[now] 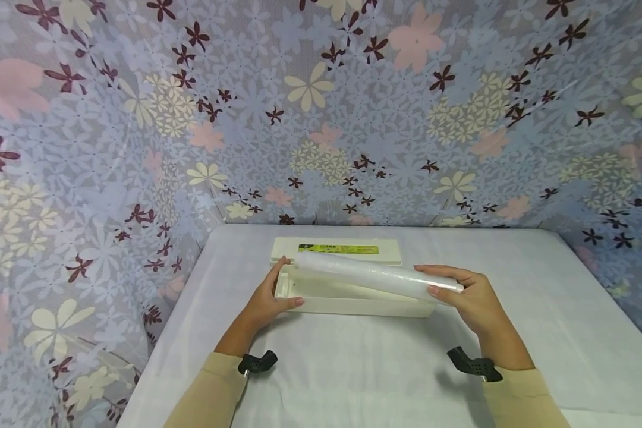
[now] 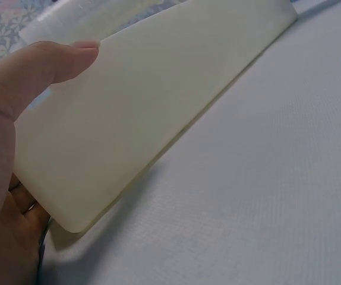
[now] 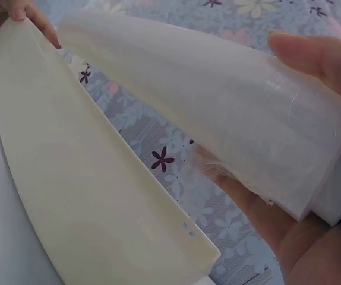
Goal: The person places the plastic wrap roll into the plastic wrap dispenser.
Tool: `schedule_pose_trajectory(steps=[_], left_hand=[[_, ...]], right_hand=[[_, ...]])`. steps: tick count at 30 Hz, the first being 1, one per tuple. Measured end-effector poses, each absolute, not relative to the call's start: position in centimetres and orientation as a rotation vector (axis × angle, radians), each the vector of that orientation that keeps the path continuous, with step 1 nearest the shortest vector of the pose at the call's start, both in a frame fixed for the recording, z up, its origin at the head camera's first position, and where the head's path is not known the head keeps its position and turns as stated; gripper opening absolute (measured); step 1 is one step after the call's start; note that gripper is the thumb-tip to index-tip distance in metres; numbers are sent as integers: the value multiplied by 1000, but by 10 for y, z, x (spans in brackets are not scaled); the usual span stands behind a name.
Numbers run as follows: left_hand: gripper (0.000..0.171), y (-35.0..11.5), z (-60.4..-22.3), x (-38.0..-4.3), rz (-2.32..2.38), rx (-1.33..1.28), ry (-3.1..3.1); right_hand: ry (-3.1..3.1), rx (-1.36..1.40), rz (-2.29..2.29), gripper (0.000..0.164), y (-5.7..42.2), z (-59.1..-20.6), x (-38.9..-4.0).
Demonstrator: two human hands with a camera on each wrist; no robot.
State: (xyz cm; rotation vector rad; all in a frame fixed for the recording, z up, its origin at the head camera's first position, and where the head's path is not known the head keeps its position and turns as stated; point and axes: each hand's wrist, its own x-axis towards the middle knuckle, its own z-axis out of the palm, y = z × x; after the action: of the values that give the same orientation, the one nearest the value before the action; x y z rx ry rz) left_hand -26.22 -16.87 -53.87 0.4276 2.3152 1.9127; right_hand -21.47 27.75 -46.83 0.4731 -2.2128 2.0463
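A roll of plastic wrap [image 1: 366,274] slants above an open cream box [image 1: 353,306]. My right hand [image 1: 468,297] grips the roll's right end, thumb on one side and fingers on the other. In the right wrist view the clear film of the wrap roll [image 3: 212,89] shows a loose edge near the fingers. My left hand [image 1: 270,300] holds the box's left end, its thumb [image 2: 69,62] over the front wall's rim. The roll's left end lies over the box's back left, close to the left fingertips.
Behind the box lies its cream lid [image 1: 337,242] with a yellow-green label [image 1: 348,249]. A white cloth covers the table [image 1: 364,368]. Flowered fabric [image 1: 321,119] hangs behind and at the sides.
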Motion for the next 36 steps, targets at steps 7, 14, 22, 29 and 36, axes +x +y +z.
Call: schedule_pose_trajectory(steps=[7,14,22,29,36], left_hand=[[116,-168,-537,-261,1900,423,2323],[118,-168,-539,-262,1909,442,2316],[116,-168,-539,-263,1906,451,2310],[118,-168,-538,-261,1897,429,2324],[117,-167,-537,-261,1884,406,2341]], right_hand=[[-2184,546,2112,38,277,-471,-217],[-2213,540,2089,37,276,-472,-217],[-2222,537,2064,36,274,-474,-217],[-2205,603,2069,34,269,-477,-219],[-2251,588,2015,33,265,-479,-221]])
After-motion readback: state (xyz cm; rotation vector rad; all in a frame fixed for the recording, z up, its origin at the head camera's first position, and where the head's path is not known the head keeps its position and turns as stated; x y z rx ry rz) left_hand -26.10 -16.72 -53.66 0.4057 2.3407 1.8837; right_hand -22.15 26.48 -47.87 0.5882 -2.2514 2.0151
